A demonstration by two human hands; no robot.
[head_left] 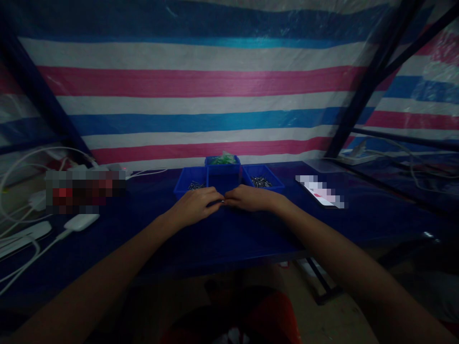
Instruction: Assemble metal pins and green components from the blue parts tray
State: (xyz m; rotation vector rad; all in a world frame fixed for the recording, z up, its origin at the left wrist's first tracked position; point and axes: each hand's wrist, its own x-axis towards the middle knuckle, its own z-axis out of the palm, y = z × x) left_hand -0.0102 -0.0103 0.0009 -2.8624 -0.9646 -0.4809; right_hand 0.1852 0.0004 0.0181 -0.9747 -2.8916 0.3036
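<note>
My left hand (197,204) and my right hand (253,197) meet over the blue table, fingertips touching. Both are closed in a pinch around a small shiny metal piece (223,201); its exact kind is too small to make out. Behind my left hand stands a blue bin (182,177) with small metal parts (195,185) in it, partly covered by that hand. A second blue bin (275,180), beyond my right hand, holds more small metal pieces (261,181). Farther back, green items (222,159) lie in a third blue bin (223,167).
A phone (319,192) with a lit screen lies to the right on the blue table (229,239). At the left are white cables (21,220), a white adapter (81,221) and blurred-out items. Dark metal frame posts (353,105) and a striped tarp (201,81) stand behind.
</note>
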